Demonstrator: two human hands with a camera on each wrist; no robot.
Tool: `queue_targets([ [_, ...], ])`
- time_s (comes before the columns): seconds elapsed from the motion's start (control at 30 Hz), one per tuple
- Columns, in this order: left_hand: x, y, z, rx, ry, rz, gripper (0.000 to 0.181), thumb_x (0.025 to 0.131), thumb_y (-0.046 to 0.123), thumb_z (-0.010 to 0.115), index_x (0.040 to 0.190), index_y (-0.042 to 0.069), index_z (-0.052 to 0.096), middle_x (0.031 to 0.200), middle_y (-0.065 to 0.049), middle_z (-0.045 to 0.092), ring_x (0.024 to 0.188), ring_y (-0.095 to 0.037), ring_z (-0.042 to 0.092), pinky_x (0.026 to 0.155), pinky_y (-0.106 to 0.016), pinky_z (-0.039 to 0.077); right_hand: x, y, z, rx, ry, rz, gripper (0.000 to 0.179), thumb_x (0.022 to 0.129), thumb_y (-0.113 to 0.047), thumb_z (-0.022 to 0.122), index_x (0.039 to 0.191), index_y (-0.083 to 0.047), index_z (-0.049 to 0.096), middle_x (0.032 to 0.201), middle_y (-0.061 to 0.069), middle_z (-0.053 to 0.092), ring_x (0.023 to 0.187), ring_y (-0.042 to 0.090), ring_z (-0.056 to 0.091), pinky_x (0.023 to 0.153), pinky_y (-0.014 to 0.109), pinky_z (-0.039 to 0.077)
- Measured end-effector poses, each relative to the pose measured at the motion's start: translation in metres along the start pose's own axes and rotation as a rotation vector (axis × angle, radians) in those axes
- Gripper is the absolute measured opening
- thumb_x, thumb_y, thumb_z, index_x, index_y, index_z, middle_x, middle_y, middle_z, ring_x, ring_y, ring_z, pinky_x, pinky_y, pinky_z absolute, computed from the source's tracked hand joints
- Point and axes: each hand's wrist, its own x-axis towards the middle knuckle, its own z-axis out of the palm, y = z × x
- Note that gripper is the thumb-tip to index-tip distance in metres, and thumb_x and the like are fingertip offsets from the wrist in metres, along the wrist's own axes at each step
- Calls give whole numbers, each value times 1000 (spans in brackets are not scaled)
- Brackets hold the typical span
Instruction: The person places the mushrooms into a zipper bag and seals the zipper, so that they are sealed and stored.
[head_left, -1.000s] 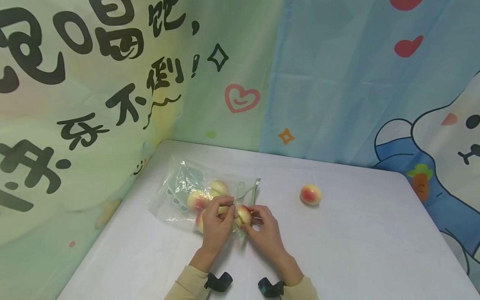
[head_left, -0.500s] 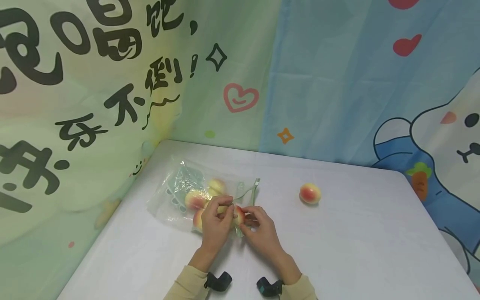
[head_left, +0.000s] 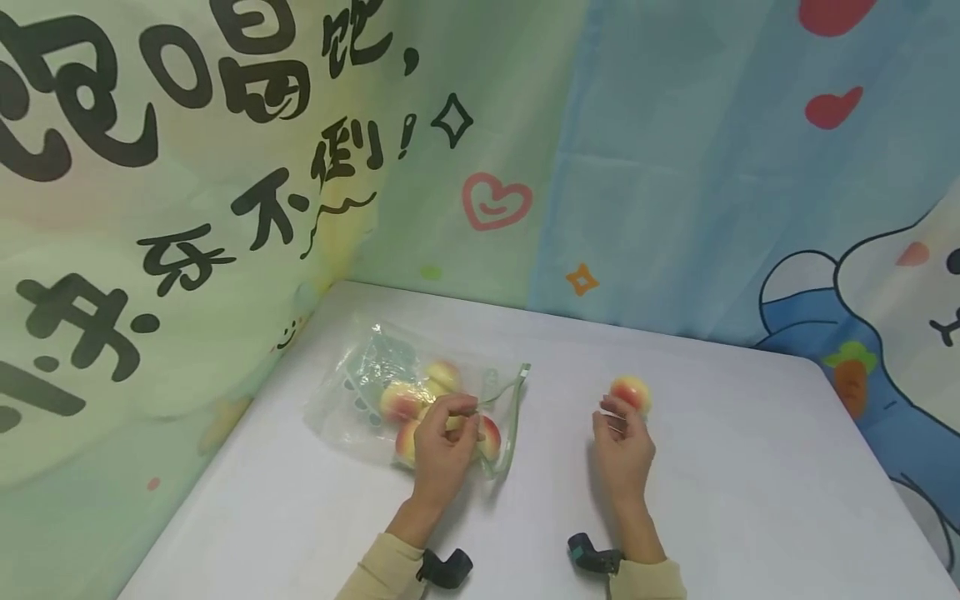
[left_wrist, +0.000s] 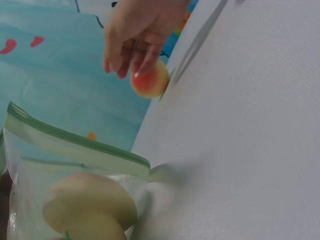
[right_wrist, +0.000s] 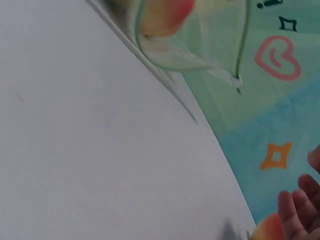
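A clear zip bag (head_left: 337,429) with a green zip strip lies on the left half of the table, its mouth gaping to the right. Several red-and-yellow peaches (head_left: 401,402) are inside it. My left hand (head_left: 441,450) pinches the bag's edge at the mouth; one peach (head_left: 489,438) sits just inside, beside the fingertips. A loose peach (head_left: 632,390) rests on the table to the right. Close in front of it is my right hand (head_left: 627,457), fingers relaxed and holding nothing. In the right wrist view its fingers (right_wrist: 288,212) overlap the loose peach.
The white table (head_left: 750,467) ends at a printed cloth backdrop (head_left: 675,167) behind and on the left. Black wrist cameras (head_left: 446,568) are strapped at both sleeves.
My right hand has let go of a peach at the bag's mouth, leaving it inside, and moved right to the loose peach. My left hand stays on the bag's edge. The head view has shifted slightly.
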Motion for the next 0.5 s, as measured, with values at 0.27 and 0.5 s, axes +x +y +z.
queue_targets([
  [0.27, 1, 3, 1, -8, -1, -26, 22, 78, -26, 58, 98, -16, 60, 95, -34, 59, 75, -46, 62, 54, -38, 60, 17, 18, -21, -152, 164, 7, 34, 86, 1, 67, 119, 5, 60, 115, 18, 60, 92, 15, 55, 75, 11, 44],
  [0.5, 1, 1, 0, 20, 6, 14, 22, 77, -27, 59, 97, -17, 59, 94, -32, 60, 72, -45, 63, 53, -35, 60, 39, 25, -25, -216, 28, 170, 68, 85, -12, 71, 142, 1, 37, 139, 23, 37, 117, 37, 42, 93, 46, 43],
])
